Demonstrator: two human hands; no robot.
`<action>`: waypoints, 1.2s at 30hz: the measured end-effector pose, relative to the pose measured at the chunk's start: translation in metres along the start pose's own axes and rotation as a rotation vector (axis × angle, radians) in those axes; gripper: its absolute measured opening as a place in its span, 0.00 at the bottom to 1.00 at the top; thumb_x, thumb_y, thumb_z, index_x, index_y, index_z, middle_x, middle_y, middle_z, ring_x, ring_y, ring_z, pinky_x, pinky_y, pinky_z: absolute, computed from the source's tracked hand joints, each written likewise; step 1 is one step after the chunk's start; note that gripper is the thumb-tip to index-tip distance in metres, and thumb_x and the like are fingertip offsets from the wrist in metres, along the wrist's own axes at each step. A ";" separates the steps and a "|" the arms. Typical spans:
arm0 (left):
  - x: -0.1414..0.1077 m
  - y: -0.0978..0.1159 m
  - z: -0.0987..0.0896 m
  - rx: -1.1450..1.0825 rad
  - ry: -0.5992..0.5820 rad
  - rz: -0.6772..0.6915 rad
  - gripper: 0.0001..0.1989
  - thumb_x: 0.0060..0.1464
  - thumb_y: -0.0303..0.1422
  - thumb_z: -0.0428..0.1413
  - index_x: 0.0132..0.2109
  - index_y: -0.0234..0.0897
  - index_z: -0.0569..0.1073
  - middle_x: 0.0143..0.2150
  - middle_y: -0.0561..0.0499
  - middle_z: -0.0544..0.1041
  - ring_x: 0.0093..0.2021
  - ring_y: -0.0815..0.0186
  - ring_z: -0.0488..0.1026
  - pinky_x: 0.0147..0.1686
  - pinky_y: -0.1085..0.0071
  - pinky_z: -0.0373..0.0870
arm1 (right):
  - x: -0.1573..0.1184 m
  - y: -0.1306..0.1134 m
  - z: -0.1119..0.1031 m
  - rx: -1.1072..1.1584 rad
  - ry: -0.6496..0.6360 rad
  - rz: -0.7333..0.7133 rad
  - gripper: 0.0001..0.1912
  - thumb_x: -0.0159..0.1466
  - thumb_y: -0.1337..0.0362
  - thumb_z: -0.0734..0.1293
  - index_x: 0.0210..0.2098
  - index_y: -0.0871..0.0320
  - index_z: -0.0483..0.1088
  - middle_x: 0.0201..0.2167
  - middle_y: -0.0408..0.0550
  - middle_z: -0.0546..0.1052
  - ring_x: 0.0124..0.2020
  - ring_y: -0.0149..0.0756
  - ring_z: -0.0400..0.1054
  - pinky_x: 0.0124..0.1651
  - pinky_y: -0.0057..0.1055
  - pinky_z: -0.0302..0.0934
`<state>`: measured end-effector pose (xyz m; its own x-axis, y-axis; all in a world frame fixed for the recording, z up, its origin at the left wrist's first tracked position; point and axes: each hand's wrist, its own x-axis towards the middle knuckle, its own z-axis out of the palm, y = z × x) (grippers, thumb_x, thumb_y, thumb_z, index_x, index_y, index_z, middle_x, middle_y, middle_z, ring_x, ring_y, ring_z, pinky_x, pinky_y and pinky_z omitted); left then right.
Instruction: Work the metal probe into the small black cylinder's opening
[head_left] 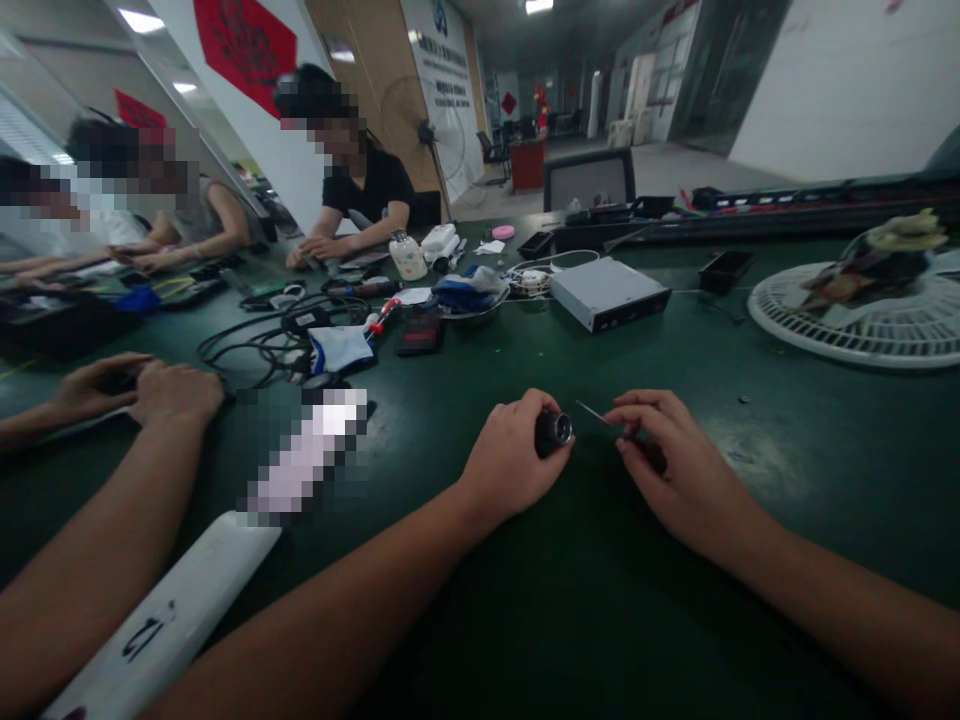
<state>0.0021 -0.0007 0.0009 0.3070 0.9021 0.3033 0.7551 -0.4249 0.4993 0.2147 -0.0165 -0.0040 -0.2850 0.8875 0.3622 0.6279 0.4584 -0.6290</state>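
Observation:
My left hand is closed around a short black cylinder, whose round, ringed open end faces right. Most of its body is hidden by my fingers. To the right, my right hand pinches a thin metal tool between thumb and fingers. Its slim tip points left toward the cylinder and stays a small gap away from it. What kind of tool it is cannot be made out. Both hands are low over the dark green table. A tiny dark piece lies right of my right hand.
A co-worker's hands are at the left, beside a long white device. Beyond my hands are a grey disc drive, a black box, a blue-and-white cloth and cables. A white fan grille lies far right.

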 end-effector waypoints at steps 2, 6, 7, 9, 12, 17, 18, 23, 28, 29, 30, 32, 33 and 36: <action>0.001 -0.003 0.000 -0.055 0.024 -0.051 0.12 0.55 0.35 0.59 0.45 0.41 0.67 0.40 0.52 0.76 0.39 0.63 0.72 0.39 0.64 0.67 | 0.000 -0.001 -0.002 -0.010 -0.054 -0.031 0.13 0.68 0.68 0.61 0.49 0.54 0.73 0.52 0.50 0.71 0.47 0.36 0.69 0.43 0.33 0.68; 0.002 -0.005 0.000 -0.119 0.063 -0.124 0.13 0.53 0.34 0.60 0.45 0.41 0.67 0.41 0.52 0.76 0.38 0.64 0.73 0.36 0.66 0.68 | 0.000 -0.006 -0.006 -0.014 -0.146 -0.034 0.15 0.69 0.66 0.62 0.52 0.53 0.74 0.39 0.44 0.79 0.35 0.32 0.73 0.38 0.32 0.68; 0.002 -0.006 0.000 -0.126 0.072 -0.121 0.13 0.53 0.33 0.61 0.45 0.41 0.68 0.40 0.53 0.76 0.38 0.64 0.73 0.36 0.67 0.68 | 0.000 -0.006 -0.006 -0.024 -0.157 -0.028 0.15 0.68 0.65 0.63 0.52 0.53 0.75 0.37 0.44 0.80 0.32 0.32 0.73 0.35 0.32 0.67; 0.002 -0.006 -0.001 -0.124 0.079 -0.071 0.10 0.52 0.31 0.60 0.41 0.40 0.69 0.38 0.53 0.75 0.37 0.66 0.72 0.36 0.67 0.67 | -0.001 -0.007 -0.006 -0.041 -0.170 -0.036 0.15 0.68 0.64 0.63 0.52 0.53 0.75 0.35 0.43 0.81 0.30 0.32 0.73 0.33 0.33 0.67; 0.001 -0.006 -0.001 -0.099 0.073 0.034 0.03 0.54 0.30 0.59 0.35 0.38 0.71 0.36 0.53 0.72 0.36 0.68 0.70 0.35 0.69 0.65 | -0.002 -0.006 -0.005 -0.039 -0.174 -0.080 0.16 0.68 0.65 0.64 0.53 0.53 0.75 0.36 0.43 0.81 0.31 0.32 0.74 0.32 0.32 0.67; 0.000 -0.007 0.000 -0.078 0.080 0.051 0.04 0.55 0.31 0.59 0.33 0.37 0.71 0.35 0.53 0.70 0.35 0.68 0.68 0.34 0.69 0.64 | -0.003 -0.006 -0.003 0.010 -0.168 -0.157 0.16 0.67 0.67 0.64 0.52 0.51 0.76 0.38 0.42 0.81 0.34 0.31 0.75 0.36 0.30 0.68; 0.000 -0.006 0.000 -0.075 0.078 0.054 0.04 0.54 0.31 0.59 0.33 0.38 0.71 0.35 0.53 0.70 0.35 0.68 0.68 0.34 0.69 0.64 | -0.003 -0.006 -0.002 0.015 -0.163 -0.169 0.16 0.67 0.68 0.64 0.52 0.51 0.76 0.40 0.42 0.81 0.36 0.31 0.75 0.38 0.30 0.69; 0.000 -0.005 0.000 -0.062 0.004 0.114 0.02 0.54 0.30 0.58 0.34 0.37 0.72 0.37 0.52 0.70 0.34 0.68 0.68 0.33 0.70 0.65 | -0.005 -0.005 -0.001 -0.005 -0.133 -0.181 0.16 0.67 0.69 0.64 0.52 0.51 0.76 0.44 0.42 0.81 0.40 0.30 0.75 0.43 0.29 0.70; 0.000 -0.006 0.001 -0.058 -0.051 0.156 0.04 0.55 0.33 0.59 0.36 0.37 0.75 0.39 0.51 0.71 0.35 0.67 0.70 0.34 0.69 0.67 | -0.005 -0.005 -0.002 -0.018 -0.131 -0.217 0.17 0.67 0.69 0.63 0.53 0.52 0.75 0.43 0.43 0.81 0.39 0.31 0.75 0.41 0.28 0.70; -0.001 -0.006 0.002 -0.056 -0.049 0.162 0.04 0.55 0.33 0.59 0.36 0.38 0.76 0.39 0.51 0.71 0.36 0.67 0.70 0.34 0.69 0.67 | -0.005 -0.006 -0.003 -0.015 -0.142 -0.231 0.18 0.67 0.70 0.63 0.54 0.52 0.75 0.43 0.43 0.80 0.39 0.30 0.75 0.41 0.28 0.69; -0.001 -0.007 0.002 -0.055 -0.043 0.166 0.05 0.55 0.34 0.60 0.37 0.38 0.77 0.39 0.50 0.72 0.36 0.67 0.70 0.35 0.69 0.67 | -0.005 -0.006 -0.003 -0.007 -0.152 -0.247 0.18 0.67 0.70 0.63 0.54 0.52 0.74 0.42 0.43 0.80 0.39 0.30 0.74 0.41 0.28 0.69; -0.001 -0.008 0.003 -0.058 -0.024 0.165 0.06 0.55 0.34 0.60 0.39 0.39 0.78 0.39 0.50 0.72 0.36 0.67 0.71 0.35 0.69 0.67 | -0.005 -0.007 -0.004 0.019 -0.170 -0.266 0.19 0.67 0.71 0.63 0.54 0.51 0.74 0.42 0.43 0.80 0.38 0.29 0.74 0.40 0.27 0.69; -0.002 -0.008 0.003 -0.063 -0.014 0.159 0.06 0.55 0.35 0.60 0.39 0.39 0.78 0.39 0.50 0.72 0.36 0.67 0.71 0.35 0.69 0.67 | -0.005 -0.007 -0.004 0.031 -0.175 -0.269 0.19 0.67 0.71 0.63 0.54 0.51 0.74 0.42 0.43 0.80 0.37 0.29 0.74 0.40 0.27 0.69; -0.002 -0.007 0.003 -0.082 0.021 0.136 0.08 0.56 0.38 0.61 0.39 0.39 0.79 0.38 0.50 0.73 0.36 0.67 0.71 0.35 0.69 0.68 | -0.005 -0.006 -0.003 0.040 -0.184 -0.259 0.18 0.66 0.71 0.64 0.52 0.51 0.75 0.42 0.43 0.80 0.36 0.29 0.74 0.39 0.27 0.69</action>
<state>-0.0022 0.0010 -0.0055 0.3907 0.8341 0.3893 0.6568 -0.5489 0.5170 0.2140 -0.0237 0.0004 -0.5603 0.7332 0.3852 0.4893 0.6683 -0.5603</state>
